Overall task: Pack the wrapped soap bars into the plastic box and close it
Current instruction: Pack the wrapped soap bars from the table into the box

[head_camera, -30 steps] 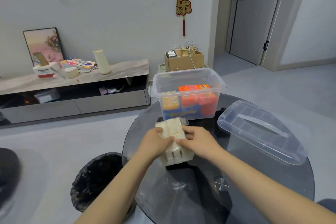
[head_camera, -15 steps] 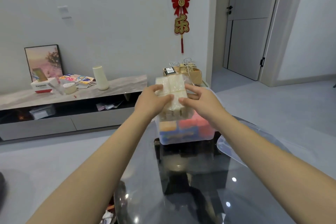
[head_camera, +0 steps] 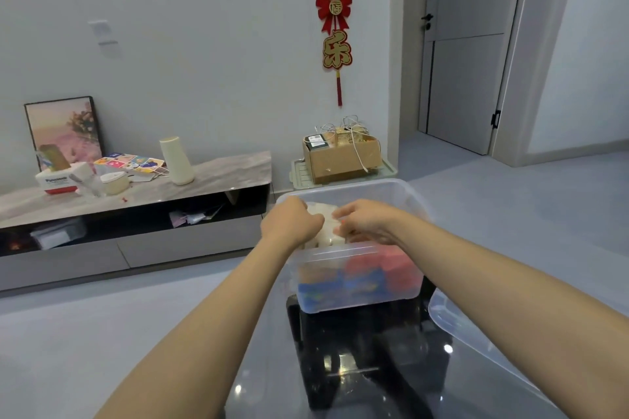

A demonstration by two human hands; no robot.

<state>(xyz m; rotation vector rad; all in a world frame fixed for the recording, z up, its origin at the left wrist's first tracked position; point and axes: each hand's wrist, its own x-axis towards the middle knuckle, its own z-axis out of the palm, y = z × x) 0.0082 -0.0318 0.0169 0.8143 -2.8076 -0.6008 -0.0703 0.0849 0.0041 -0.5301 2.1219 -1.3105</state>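
Observation:
A clear plastic box (head_camera: 401, 194) stands on the round glass table (head_camera: 279, 374). Orange, red and blue wrapped soap bars (head_camera: 360, 279) show through its front wall. A pack of white wrapped soap bars (head_camera: 327, 230) sits just inside the box's top, over the left half. My left hand (head_camera: 289, 224) grips its left side and my right hand (head_camera: 366, 221) grips its right side, both inside the rim. The box's clear lid (head_camera: 476, 337) lies on the table at the right, partly hidden by my right forearm.
A low TV cabinet (head_camera: 211, 180) with a vase, tissue box and framed picture runs along the left wall. A cardboard box (head_camera: 340, 160) sits on a green crate behind the table. A door stands at the back right.
Both hands lifted the white soap pack off the table, carried it over the box and have lowered it into the box's top. The camera has tilted up.

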